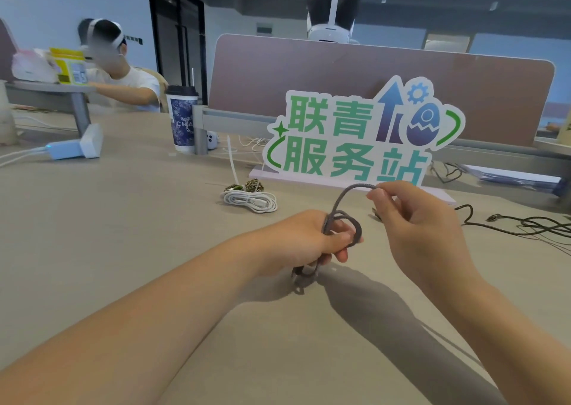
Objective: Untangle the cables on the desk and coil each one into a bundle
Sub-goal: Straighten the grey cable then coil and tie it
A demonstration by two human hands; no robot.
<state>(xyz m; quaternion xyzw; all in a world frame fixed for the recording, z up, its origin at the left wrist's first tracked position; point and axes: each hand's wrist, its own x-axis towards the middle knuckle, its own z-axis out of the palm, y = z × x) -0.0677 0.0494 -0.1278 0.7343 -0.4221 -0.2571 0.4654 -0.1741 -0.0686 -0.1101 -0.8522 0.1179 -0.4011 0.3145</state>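
Observation:
A grey braided cable is held above the desk in both hands. My left hand grips several coiled loops of it, with loop ends sticking out above and below the fist. My right hand pinches the free run of the same cable between thumb and forefinger, up and to the right of the coil. A coiled white cable lies farther back on the desk. Two small patterned cable bundles sit just behind it. A loose black cable sprawls at the right.
A green-lettered sign on a white base stands behind my hands, against a desk divider. A paper cup and a white charger block sit at the back left. Two people wearing headsets are at the neighbouring desks.

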